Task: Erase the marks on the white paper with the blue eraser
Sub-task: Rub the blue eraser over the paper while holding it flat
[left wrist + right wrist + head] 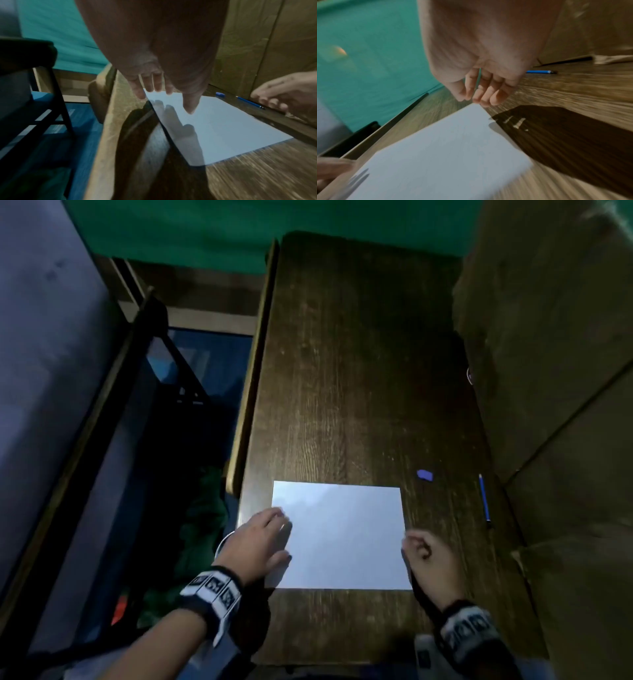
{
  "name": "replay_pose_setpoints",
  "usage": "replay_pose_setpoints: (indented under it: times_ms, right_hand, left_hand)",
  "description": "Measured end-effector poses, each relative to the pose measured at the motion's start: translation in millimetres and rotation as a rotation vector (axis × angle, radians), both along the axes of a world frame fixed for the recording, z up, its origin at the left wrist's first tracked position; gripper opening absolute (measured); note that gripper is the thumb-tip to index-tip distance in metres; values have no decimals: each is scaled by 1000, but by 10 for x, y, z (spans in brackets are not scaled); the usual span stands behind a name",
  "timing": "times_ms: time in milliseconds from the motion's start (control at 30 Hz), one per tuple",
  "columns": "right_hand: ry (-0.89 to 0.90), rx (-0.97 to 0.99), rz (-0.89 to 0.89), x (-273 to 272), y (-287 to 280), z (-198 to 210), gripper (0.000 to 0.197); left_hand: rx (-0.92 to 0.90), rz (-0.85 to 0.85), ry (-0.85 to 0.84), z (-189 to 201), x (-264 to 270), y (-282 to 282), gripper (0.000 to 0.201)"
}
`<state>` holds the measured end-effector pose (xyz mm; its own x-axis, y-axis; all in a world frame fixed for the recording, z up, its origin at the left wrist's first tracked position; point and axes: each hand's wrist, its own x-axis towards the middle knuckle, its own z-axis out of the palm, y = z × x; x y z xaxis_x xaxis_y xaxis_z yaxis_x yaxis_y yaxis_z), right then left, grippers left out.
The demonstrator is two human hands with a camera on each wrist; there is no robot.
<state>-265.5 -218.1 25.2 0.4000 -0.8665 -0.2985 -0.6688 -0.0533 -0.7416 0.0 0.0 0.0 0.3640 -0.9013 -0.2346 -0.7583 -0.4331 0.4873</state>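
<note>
head view: the white paper (342, 534) lies on the wooden table (359, 371); the left hand (263, 546) rests flat on its left edge with fingers straight, the right hand (428, 559) hangs loosely curled and empty at its right edge. the blue eraser (425, 475) sits beyond the paper's far right corner, a blue pencil (484, 501) further right by the wooden wall (555, 371). left wrist view: straight fingers (158, 83) over the paper's far edge. right wrist view: curled fingers (498, 97) above the paper's corner, nothing between them and the pencil.

Left hand (262, 537) flat, right hand (426, 556) curled.
</note>
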Motion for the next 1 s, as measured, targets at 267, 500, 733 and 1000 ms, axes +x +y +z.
replay_pose_setpoints:
  times_ms: [267, 500, 733, 1000]
  right_hand:
    - [202, -225, 7, 402, -1035, -297, 47]
    - [258, -333, 86, 472, -1326, -504, 34]
    - [67, -322, 53, 636, -1269, -457, 30]
    - [-34, 13, 586, 1020, -242, -472, 23]
  left_hand:
    - [209, -12, 11, -285, -28, -185, 115]
    - [240, 8, -41, -220, -60, -233, 116]
    - [312, 37, -112, -178, -185, -340, 122]
    - [274, 31, -102, -105, -299, -530, 95]
